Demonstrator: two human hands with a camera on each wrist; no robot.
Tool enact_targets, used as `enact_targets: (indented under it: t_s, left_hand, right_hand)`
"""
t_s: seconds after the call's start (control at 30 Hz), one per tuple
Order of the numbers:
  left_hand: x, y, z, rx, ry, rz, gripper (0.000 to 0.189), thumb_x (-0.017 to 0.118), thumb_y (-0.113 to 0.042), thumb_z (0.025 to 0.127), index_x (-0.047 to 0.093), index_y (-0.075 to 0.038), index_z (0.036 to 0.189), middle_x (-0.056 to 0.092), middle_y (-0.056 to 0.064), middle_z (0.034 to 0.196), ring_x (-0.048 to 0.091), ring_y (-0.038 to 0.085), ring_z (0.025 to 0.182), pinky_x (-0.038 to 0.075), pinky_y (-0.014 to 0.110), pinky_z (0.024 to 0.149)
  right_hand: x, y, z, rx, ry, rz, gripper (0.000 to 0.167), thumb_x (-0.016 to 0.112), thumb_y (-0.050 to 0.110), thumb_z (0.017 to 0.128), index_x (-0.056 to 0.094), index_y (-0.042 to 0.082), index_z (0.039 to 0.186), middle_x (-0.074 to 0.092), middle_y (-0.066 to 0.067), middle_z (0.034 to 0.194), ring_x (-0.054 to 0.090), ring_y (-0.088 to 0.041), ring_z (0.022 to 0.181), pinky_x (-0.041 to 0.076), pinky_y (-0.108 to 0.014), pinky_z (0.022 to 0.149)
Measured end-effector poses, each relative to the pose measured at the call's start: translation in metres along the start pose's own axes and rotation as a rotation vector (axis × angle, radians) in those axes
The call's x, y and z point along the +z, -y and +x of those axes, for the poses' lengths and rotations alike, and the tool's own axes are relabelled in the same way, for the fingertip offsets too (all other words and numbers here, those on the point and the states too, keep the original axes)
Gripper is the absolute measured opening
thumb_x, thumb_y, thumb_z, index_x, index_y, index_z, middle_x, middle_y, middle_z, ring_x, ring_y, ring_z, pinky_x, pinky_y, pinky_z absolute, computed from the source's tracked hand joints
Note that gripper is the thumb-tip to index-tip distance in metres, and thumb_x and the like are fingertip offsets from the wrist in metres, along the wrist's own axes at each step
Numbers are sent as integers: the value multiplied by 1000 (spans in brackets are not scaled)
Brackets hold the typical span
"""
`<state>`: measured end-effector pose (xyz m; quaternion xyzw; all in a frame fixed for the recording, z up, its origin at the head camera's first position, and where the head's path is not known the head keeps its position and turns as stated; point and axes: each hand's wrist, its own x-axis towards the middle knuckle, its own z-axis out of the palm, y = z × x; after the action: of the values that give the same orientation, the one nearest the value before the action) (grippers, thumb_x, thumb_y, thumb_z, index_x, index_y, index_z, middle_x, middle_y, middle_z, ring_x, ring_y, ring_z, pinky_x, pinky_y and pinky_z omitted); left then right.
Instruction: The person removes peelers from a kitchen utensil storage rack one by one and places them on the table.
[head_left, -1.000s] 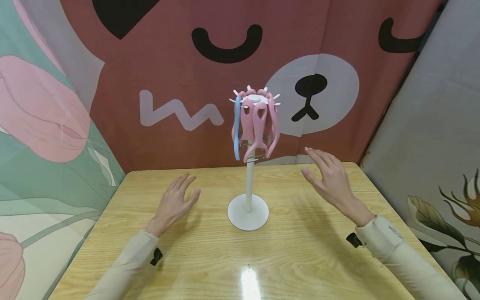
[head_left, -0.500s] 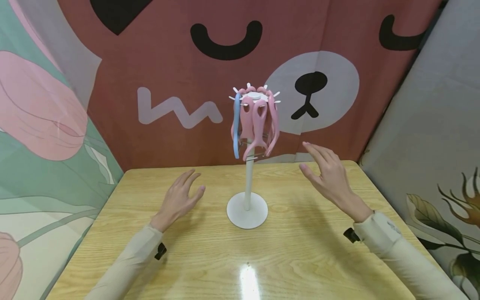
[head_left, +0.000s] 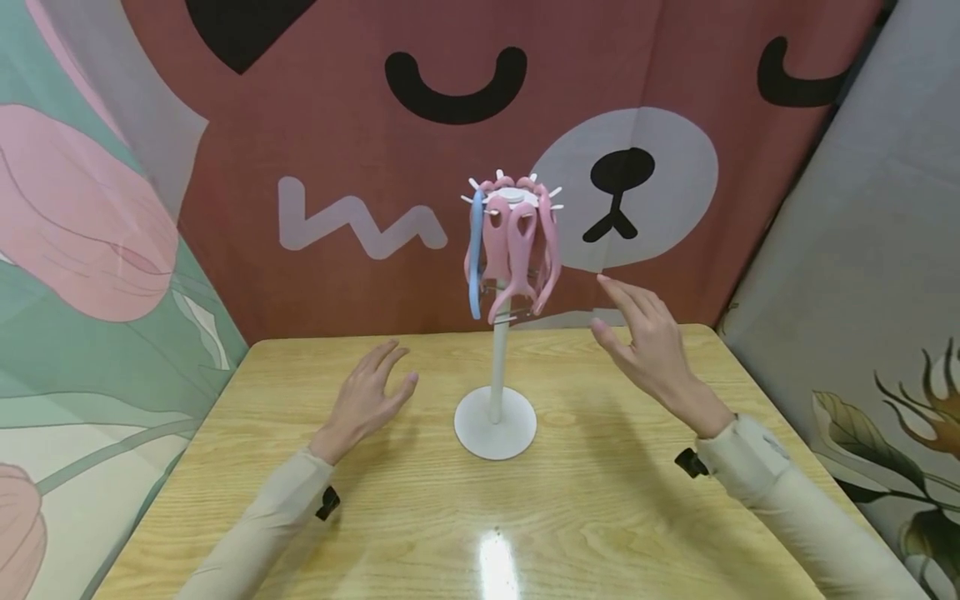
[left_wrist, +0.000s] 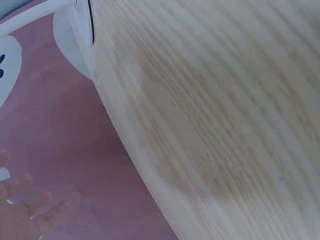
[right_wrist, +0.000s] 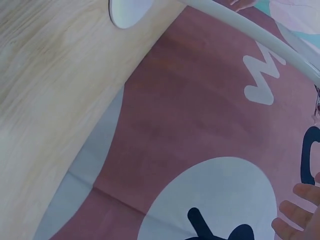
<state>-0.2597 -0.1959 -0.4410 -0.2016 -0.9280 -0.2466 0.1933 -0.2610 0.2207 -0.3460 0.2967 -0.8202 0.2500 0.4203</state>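
A white rack (head_left: pixel 498 367) with a round base and a ring of pegs at its top stands upright on the table. Pink Y-shaped peelers (head_left: pixel 519 242) hang by their handle holes from the pegs, metal blades at the bottom; one blue peeler (head_left: pixel 476 258) hangs at the left. My left hand (head_left: pixel 363 402) is held left of the rack, fingers loosely extended, apart from it. To the right, my right hand (head_left: pixel 651 346) is raised higher, thumb spread, fingertips pointing toward the peelers without touching them. Fingers of the left hand (left_wrist: pixel 25 212) show in the left wrist view.
The light wood table (head_left: pixel 300 542) ends at a back edge against a red-brown printed curtain (head_left: pixel 322 292). Patterned cloth hangs along both sides. A dark wrist camera (head_left: pixel 691 462) is worn below the right sleeve, another (head_left: pixel 327 503) on the left.
Both hands have drifted slightly inward toward the rack, and the right hand has risen a little. The rack and hanging peelers have stayed in place.
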Motion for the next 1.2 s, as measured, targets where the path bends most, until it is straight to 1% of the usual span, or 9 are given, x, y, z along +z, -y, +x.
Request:
enact_targets:
  t_s: [0.13, 0.33, 0.5, 0.63, 0.77, 0.93, 1.07, 1.2]
  left_hand:
    - [3, -1, 0, 2, 8, -14, 59, 50, -49, 100, 49, -10, 144, 40, 15, 152, 36, 39, 138, 38, 65, 102]
    - [9, -4, 0, 28, -7, -29, 57, 50, -48, 100, 52, -8, 141, 44, 16, 149, 40, 38, 135, 40, 63, 101]
    - [12, -7, 1, 60, -16, -35, 57, 52, -48, 99, 53, -9, 140, 46, 14, 147, 42, 36, 134, 42, 61, 101]
    - [15, -9, 3, 91, -24, -40, 57, 53, -47, 99, 52, -8, 141, 47, 15, 146, 43, 35, 134, 43, 59, 101]
    - [16, -12, 6, 111, -23, -45, 59, 53, -48, 99, 50, -7, 142, 47, 15, 146, 43, 35, 134, 43, 59, 102]
    - [20, -18, 9, 113, -16, -69, 59, 53, -50, 99, 49, -10, 143, 47, 12, 147, 44, 34, 134, 42, 57, 104]
    - [24, -22, 10, 100, -3, -95, 60, 53, -52, 99, 48, -12, 144, 47, 11, 147, 44, 33, 134, 42, 56, 104]
    - [27, -25, 11, 93, 15, -99, 62, 53, -53, 98, 47, -12, 144, 47, 11, 147, 44, 33, 134, 42, 56, 104]
  right_hand:
    - [2, 4, 5, -4, 0, -3, 69, 43, 61, 99, 54, 7, 141, 58, -15, 136, 53, -36, 122, 43, -59, 97]
    - [4, 9, 10, -1, -11, 1, 69, 42, 61, 99, 54, 8, 142, 59, -16, 134, 54, -35, 121, 45, -59, 95]
    - [4, 11, 15, -10, -28, 19, 68, 43, 60, 99, 55, 7, 141, 60, -15, 133, 55, -35, 119, 48, -60, 89]
    - [4, 13, 20, -23, -42, 14, 68, 44, 58, 100, 56, 4, 139, 61, -18, 130, 56, -37, 115, 48, -59, 88]
    - [3, 15, 24, -26, -45, 18, 68, 44, 59, 100, 55, 5, 141, 61, -19, 129, 56, -37, 113, 48, -58, 89]
    - [4, 19, 28, -34, -51, 44, 69, 44, 60, 99, 54, 5, 141, 61, -18, 129, 56, -37, 114, 47, -58, 91]
    - [5, 23, 32, -47, -78, 67, 70, 45, 60, 99, 56, 4, 139, 62, -18, 127, 56, -37, 113, 47, -58, 91]
    - [5, 25, 35, -58, -87, 68, 70, 45, 60, 99, 57, 3, 138, 62, -18, 126, 57, -36, 112, 48, -57, 90]
